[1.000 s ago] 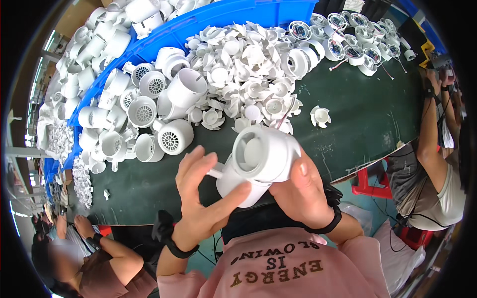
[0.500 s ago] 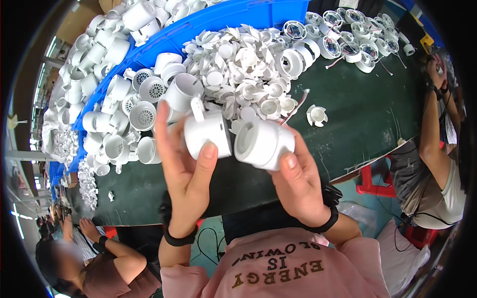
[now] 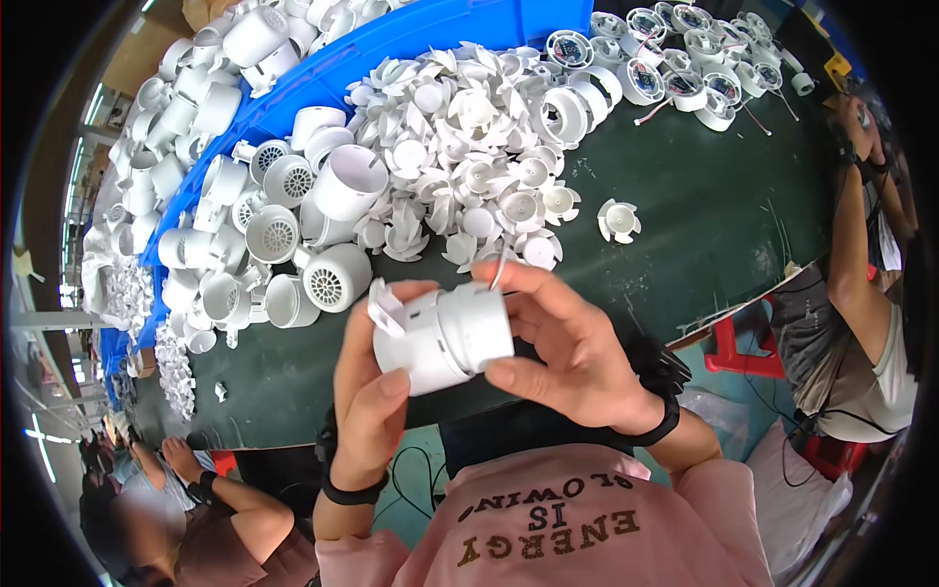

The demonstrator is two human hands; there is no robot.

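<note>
My left hand (image 3: pixel 369 406) is closed round a white plastic cup-shaped housing (image 3: pixel 416 354) with a small tab sticking out of its upper side. My right hand (image 3: pixel 582 372) grips a white round motor part (image 3: pixel 477 325) between thumb and fingers. The two pieces meet end to end, and a seam shows between them; how deeply one sits in the other cannot be seen. A thin wire (image 3: pixel 501 264) stands up by my right index finger. Just beyond my hands lie white fan impellers (image 3: pixel 479 112) in a heap and several loose housings with grille ends (image 3: pixel 335 278).
A blue bin (image 3: pixel 460 27) full of white housings curves along the back left. Motor parts with circuit boards and wires (image 3: pixel 722 86) lie at the far right of the green table (image 3: pixel 704 225). One impeller (image 3: pixel 618 222) lies apart. Co-workers sit on both sides.
The housing and the motor part, apart before, are now brought together. My hands have come closer and lower, and the motor part has turned. A grille-ended housing behind my left hand has come into sight.
</note>
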